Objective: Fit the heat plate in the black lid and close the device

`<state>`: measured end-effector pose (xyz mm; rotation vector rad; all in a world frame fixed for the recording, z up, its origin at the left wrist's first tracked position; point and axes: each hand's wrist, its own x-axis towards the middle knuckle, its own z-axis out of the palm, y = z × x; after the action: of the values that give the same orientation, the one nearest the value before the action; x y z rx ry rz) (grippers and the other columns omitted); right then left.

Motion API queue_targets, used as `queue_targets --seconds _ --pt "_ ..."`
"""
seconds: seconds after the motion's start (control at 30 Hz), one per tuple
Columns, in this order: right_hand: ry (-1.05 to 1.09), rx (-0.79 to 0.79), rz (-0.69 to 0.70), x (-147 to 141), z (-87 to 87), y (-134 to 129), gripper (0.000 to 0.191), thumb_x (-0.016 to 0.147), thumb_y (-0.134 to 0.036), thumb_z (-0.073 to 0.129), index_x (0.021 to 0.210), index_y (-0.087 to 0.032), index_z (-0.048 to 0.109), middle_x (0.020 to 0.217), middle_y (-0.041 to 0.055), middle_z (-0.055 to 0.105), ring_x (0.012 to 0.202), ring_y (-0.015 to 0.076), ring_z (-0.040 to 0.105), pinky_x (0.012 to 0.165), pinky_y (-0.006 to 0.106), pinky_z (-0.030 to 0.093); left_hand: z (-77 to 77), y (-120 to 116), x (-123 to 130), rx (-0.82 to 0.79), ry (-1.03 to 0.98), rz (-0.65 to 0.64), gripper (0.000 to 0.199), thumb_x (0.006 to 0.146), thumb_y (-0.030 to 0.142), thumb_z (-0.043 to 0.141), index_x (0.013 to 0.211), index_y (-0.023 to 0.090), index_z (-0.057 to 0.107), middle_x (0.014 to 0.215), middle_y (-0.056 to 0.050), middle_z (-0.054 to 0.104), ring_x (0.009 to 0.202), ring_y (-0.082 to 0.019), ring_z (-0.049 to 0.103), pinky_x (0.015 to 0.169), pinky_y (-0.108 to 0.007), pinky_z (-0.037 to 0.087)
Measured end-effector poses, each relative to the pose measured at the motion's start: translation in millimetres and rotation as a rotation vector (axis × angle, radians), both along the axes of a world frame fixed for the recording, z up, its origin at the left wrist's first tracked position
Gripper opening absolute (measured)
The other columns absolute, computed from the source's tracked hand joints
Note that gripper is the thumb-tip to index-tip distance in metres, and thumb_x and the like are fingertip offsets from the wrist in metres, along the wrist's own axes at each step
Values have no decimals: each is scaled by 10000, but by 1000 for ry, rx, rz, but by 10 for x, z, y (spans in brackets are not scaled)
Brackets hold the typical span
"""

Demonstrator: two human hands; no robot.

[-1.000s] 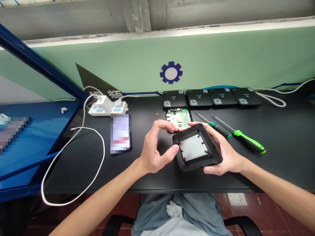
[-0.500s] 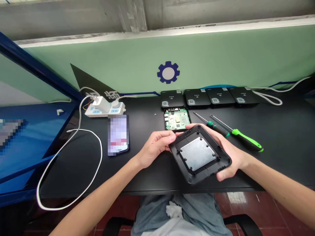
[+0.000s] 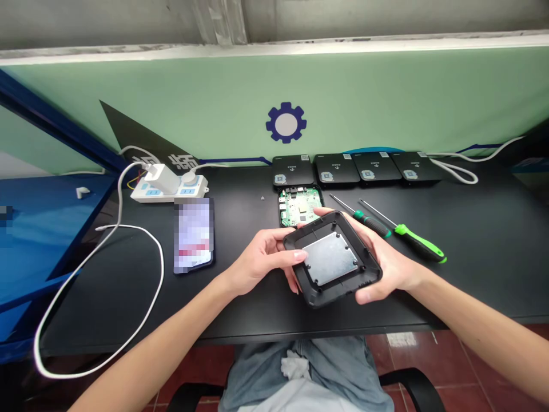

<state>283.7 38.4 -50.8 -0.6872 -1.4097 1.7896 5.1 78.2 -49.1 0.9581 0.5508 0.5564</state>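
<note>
The person holds a square black plastic casing in both hands, just above the near part of the tabletop, with its inner side facing up. A screwed-in metal plate sits in the middle of that side. The casing's far corner overlaps the near edge of a green circuit board in view, but I cannot tell whether they touch.

The grip of the left hand is pressed together on the casing's left edge, with the thumb lying on the inner side and the fingers curled beneath. The right hand is closed around the right side, with its fingers reaching over the far edge and its thumb at the near edge.

Just right of the hands lie two screwdrivers: a smaller one with a dark green handle and a larger one with a bright green handle. Four black boxes stand in a row behind the board, against a pale green wall panel marked with a blue gear. To the left are a blurred phone, a white power strip with a charger plugged in, and a looping white cable.
</note>
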Motion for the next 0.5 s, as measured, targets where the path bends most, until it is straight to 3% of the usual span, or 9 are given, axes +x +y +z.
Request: queue_targets --seconds 0.1,0.23,0.33,0.4,0.5 --pt "-8 -2 -20 -39 47 5 1196 734 -210 1062 1764 -393 482 1761 64 557 1576 283 602 1272 370 535 20 -13 11 34 28 76 405 891 309 997 1249 169 869 1027 -78 861 864 -222 825 750 -281 692" --pt "15 -14 -59 -68 43 26 1069 754 -154 1036 1692 -361 568 1730 64 572 1533 259 617 1264 356 549 -1 -7 21 76 59 154 404 864 313 1018 1223 175 895 1040 -69 861 909 -204 793 852 -284 661" --pt "59 -56 -59 -61 -18 53 902 862 -255 987 1662 -351 583 1655 101 621 1233 222 753 943 316 698 -31 14 23 125 65 270 308 862 332 1023 1106 176 919 1052 -72 877 977 -219 798 900 -292 645" --pt "88 -84 -56 -56 -60 71 766 946 -311 925 1637 -342 596 1561 115 671 987 180 765 673 268 681 -41 28 23 145 77 304 277 869 350 1020 1066 178 930 1036 -72 885 978 -223 801 901 -295 639" --pt "113 -110 -75 -63 -92 90 584 1021 -291 853 1567 -329 649 1379 81 735 802 127 720 556 234 640 -39 37 23 140 98 302 283 887 374 1008 1084 182 938 1034 -75 895 971 -236 813 902 -312 644"
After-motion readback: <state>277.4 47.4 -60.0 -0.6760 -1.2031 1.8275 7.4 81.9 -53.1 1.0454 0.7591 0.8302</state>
